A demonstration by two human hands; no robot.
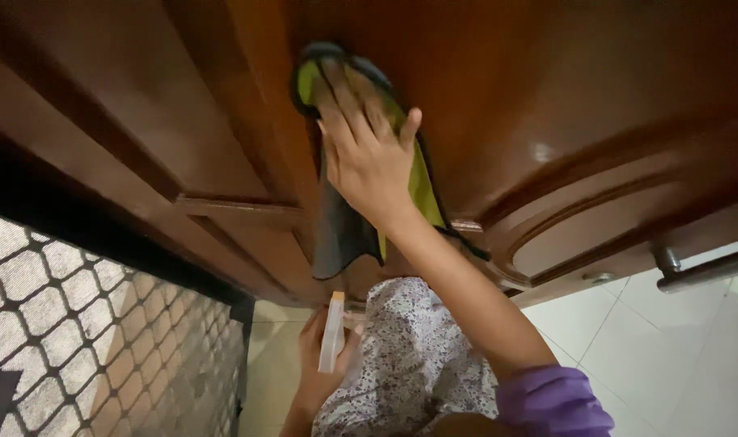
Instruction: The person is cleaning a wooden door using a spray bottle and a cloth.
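My right hand (367, 150) lies flat on a yellow-green and grey cloth (345, 231), pressing it against a glossy brown wooden door (547, 89). The cloth's grey part hangs down below the palm. Lower in the view, my left hand (316, 372) grips a small white spray bottle (332, 333) held upright near my flowered garment. A purple sleeve covers my right upper arm.
A metal door handle (701, 271) sticks out at the right, below the door's curved panel moulding. White floor tiles (628, 340) lie at the lower right. A dark metal lattice grille (86, 324) stands at the lower left beside a second wooden door leaf (102, 105).
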